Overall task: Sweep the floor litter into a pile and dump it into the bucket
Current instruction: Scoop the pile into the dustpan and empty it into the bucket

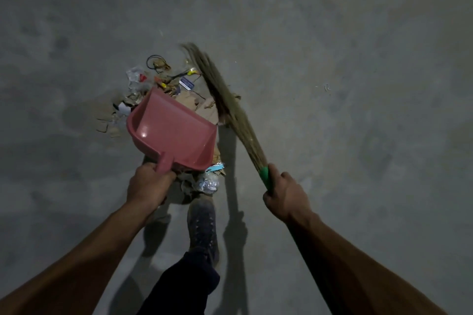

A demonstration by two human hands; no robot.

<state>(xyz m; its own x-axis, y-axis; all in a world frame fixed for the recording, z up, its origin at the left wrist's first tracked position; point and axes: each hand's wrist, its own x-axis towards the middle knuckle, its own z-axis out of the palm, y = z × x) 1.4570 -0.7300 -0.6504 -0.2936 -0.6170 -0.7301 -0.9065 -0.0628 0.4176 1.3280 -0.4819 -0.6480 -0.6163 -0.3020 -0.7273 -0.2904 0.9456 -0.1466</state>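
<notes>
A pink plastic dustpan [171, 133] hangs over a pile of litter [163, 79], its mouth facing away from me and its inside empty. My left hand [147, 186] grips the dustpan's short handle. My right hand [285, 194] is closed around the green grip of a grass broom [227, 104]. The broom's bristles lie along the right side of the pile, tips pointing far left. The litter is torn cardboard, clear plastic wrappers, wires, a small blue card and dust. More scraps and crumpled foil [210, 181] lie under the dustpan near my foot. No bucket is in view.
My dark shoe [202, 227] and trouser leg stand just behind the pile. Bare grey concrete floor [358, 58] spreads all around. A small pale scrap [326, 87] lies alone on the right.
</notes>
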